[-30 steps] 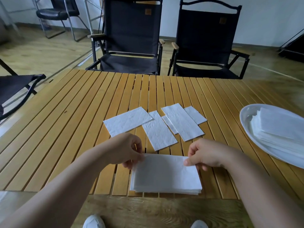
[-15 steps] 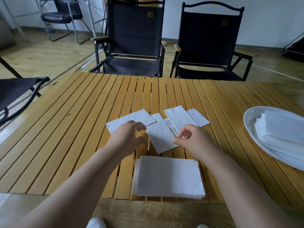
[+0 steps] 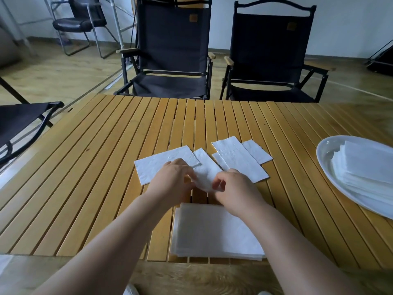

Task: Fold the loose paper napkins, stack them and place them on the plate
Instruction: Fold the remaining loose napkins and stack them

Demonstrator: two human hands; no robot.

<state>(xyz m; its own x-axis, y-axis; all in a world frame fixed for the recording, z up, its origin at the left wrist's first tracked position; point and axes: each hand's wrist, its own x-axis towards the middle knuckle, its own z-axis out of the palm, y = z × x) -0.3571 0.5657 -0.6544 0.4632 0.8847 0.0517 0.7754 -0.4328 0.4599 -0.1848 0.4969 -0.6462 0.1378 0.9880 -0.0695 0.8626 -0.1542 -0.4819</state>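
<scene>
head view: a second ago both grips sat on the far corners of the folded stack (image 3: 214, 233) at the near edge of the tabletop (image 3: 85, 188). half a second ago they had let it go and were reaching out over the loose sheets. now the left grip (image 3: 172, 179) and the right grip (image 3: 234, 188) have closed on the middle napkin (image 3: 205, 167), which lies between them. the left fingers are curled against its left edge. the right thumb and fingers pinch its near right corner. the near end of the sheet looks lifted and bowed off the slats, though it is blurred there, and the far end still lies flat.

the stack now rests untouched just behind both grips, towards the person. a long napkin (image 3: 161, 165) lies flat just left of the left grip, its right end touching the held sheet. just beyond the right grip is an overlapping pair of napkins (image 3: 238, 160), with a smaller napkin (image 3: 257, 151) tucked at their far right. the plate (image 3: 323, 152) stands well off to the right of the right grip and already carries a pile of folded napkins (image 3: 365, 167).

my reading is that the last fold is finished and stacked, and the next sheet is being taken up. several loose sheets are left, so the stack is not yet ready for the plate.
</scene>
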